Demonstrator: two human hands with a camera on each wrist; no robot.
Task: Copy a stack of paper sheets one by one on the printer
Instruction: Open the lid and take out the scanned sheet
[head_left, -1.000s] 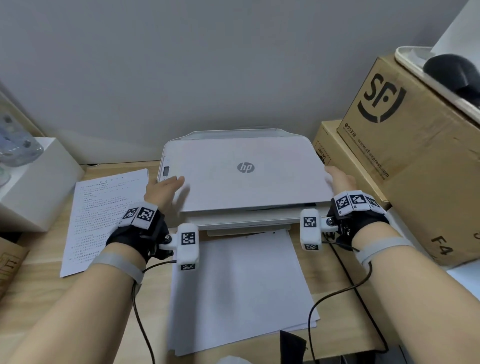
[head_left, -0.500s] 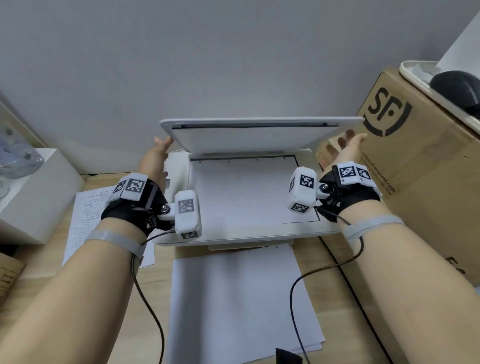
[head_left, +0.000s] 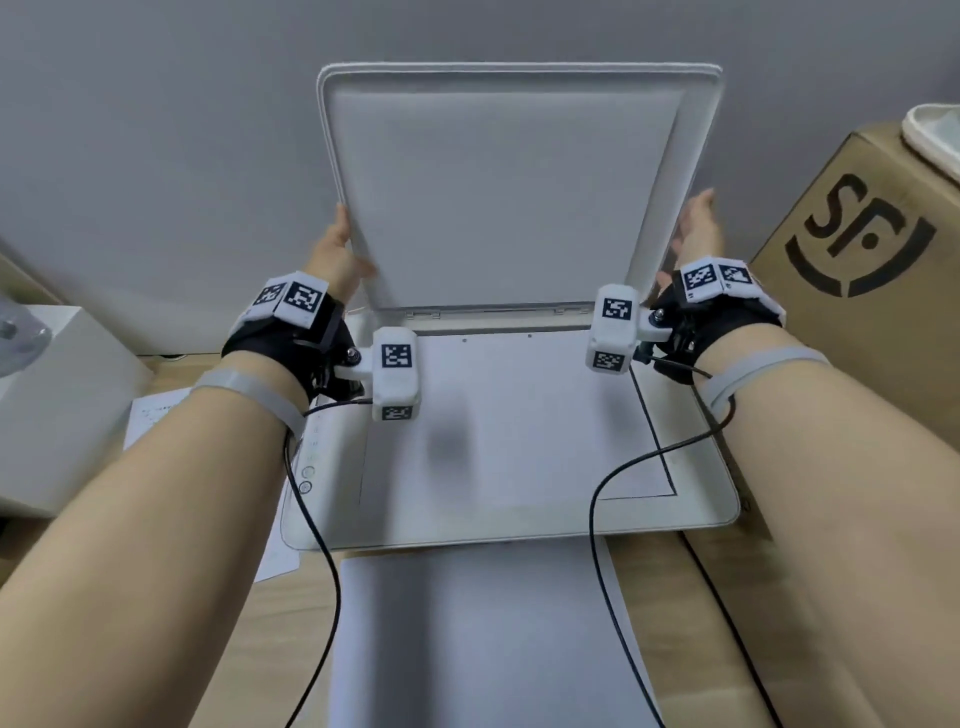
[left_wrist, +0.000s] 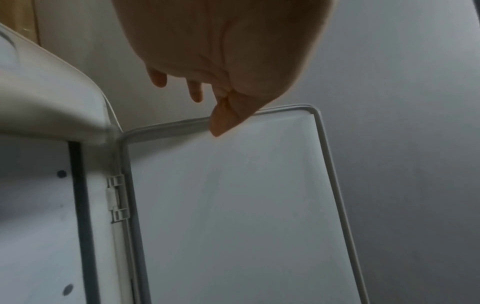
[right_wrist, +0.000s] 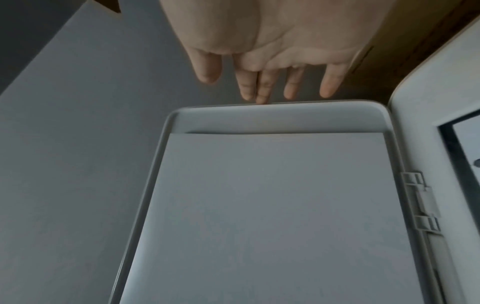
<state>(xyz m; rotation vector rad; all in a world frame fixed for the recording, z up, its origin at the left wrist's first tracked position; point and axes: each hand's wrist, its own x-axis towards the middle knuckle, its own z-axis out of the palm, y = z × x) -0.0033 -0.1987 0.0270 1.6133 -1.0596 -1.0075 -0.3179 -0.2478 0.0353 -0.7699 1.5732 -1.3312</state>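
Observation:
The white printer (head_left: 701, 509) stands on the desk with its lid (head_left: 509, 197) raised almost upright against the wall. A white sheet (head_left: 509, 415) lies on the scanner glass. My left hand (head_left: 337, 249) holds the lid's left edge; in the left wrist view the thumb (left_wrist: 223, 123) lies over the rim of the lid (left_wrist: 233, 205) and the fingers are behind it. My right hand (head_left: 696, 228) is at the lid's right edge, and its fingers (right_wrist: 262, 86) are straight with their tips at the rim of the lid (right_wrist: 259, 205). A stack of white paper (head_left: 467, 649) lies in front of the printer.
A printed sheet (head_left: 156, 415) lies on the desk left of the printer, beside a white box (head_left: 52, 405). A large cardboard box marked SF (head_left: 857, 260) stands close on the right. Wrist cables (head_left: 602, 493) hang over the scanner bed.
The lid went from closed to nearly upright, uncovering the sheet on the glass. Both hands rose with the lid's side edges.

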